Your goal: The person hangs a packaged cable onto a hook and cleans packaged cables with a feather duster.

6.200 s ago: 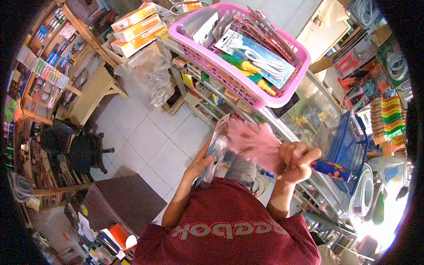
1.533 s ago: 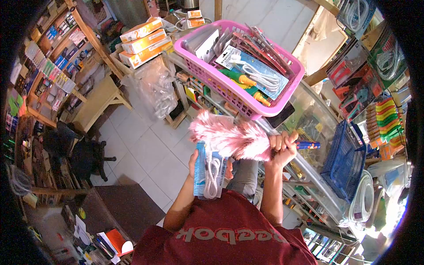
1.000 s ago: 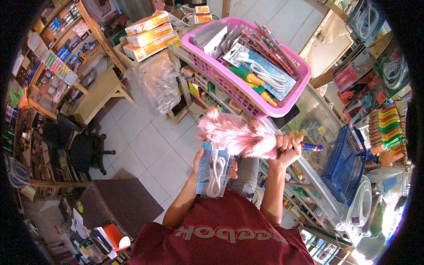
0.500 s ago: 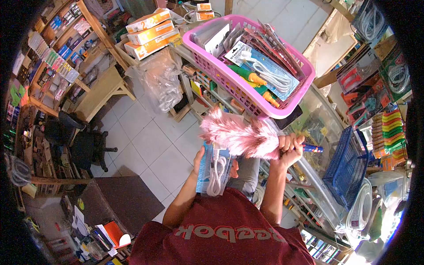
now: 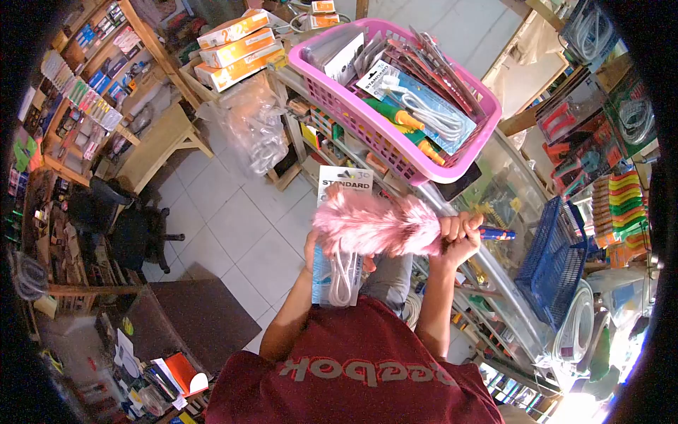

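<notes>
My left hand [image 5: 310, 253] is closed around a packaged white cable [image 5: 341, 283], with the thumb side at its left edge and fingertips at its right. The pack has a blue card and a white header marked STANDARD. In my right hand [image 5: 460, 237] is a pink fluffy duster [image 5: 378, 222], gripped near its blue handle. The duster lies across the front of the pack and hides its middle. Beyond my hands, a pink basket [image 5: 367, 127] holds another cable pack [image 5: 424, 106], green and orange tools and several flat packs.
The basket stands on a glass counter [image 5: 505, 286]. A blue basket [image 5: 554, 261] sits at the right, near coiled white cable [image 5: 575, 325]. Orange-and-white boxes [image 5: 236, 49] are stacked at the back. A black chair [image 5: 145, 230] and a dark tabletop [image 5: 201, 318] are at the left.
The duster has shifted slightly left and down across the cable pack. The pack has risen a little, and its STANDARD header now shows above the duster.
</notes>
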Demonstrator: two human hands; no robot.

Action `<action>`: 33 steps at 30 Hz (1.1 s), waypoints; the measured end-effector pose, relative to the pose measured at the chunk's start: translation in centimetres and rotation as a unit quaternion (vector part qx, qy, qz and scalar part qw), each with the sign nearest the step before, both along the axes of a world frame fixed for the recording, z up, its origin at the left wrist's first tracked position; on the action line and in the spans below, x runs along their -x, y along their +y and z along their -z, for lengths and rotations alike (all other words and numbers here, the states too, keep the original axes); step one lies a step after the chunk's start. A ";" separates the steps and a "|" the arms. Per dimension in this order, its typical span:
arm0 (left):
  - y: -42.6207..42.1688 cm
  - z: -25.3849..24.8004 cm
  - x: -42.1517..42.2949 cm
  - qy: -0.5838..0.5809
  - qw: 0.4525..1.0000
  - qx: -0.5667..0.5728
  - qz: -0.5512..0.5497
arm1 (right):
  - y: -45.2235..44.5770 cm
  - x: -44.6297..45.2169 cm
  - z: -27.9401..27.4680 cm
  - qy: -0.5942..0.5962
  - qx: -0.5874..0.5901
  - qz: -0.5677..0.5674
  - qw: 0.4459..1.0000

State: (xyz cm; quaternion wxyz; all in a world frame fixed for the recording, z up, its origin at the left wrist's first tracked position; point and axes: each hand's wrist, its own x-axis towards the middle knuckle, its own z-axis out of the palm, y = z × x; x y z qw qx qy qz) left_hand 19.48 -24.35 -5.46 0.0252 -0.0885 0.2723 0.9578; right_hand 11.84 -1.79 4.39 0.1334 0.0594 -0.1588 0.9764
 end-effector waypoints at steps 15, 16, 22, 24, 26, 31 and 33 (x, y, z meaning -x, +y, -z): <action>-0.8 -4.8 0.9 0.097 0.982 -0.150 0.063 | 0.3 -5.1 4.9 -0.091 -0.025 -0.124 0.988; -1.0 -4.4 0.9 0.104 0.982 -0.137 0.073 | 0.5 -5.4 5.2 -0.102 -0.013 -0.124 0.987; -0.8 -3.5 0.6 0.092 0.983 -0.153 0.031 | 1.3 -6.2 5.5 -0.105 -0.023 -0.142 0.984; -0.7 -3.3 0.5 0.086 0.983 -0.164 -0.001 | 1.4 -6.1 5.1 -0.119 -0.032 -0.144 0.982; -0.9 -3.3 0.5 0.068 0.983 -0.161 -0.048 | 1.2 -6.2 4.8 -0.130 -0.069 -0.148 0.978; -2.8 -3.4 -1.0 0.109 0.975 -0.179 -0.077 | -0.8 -5.6 5.4 -0.138 -0.117 -0.178 0.967; -3.3 -4.0 -1.8 0.092 0.975 -0.165 -0.116 | -1.3 -4.9 5.3 -0.140 -0.075 -0.188 0.969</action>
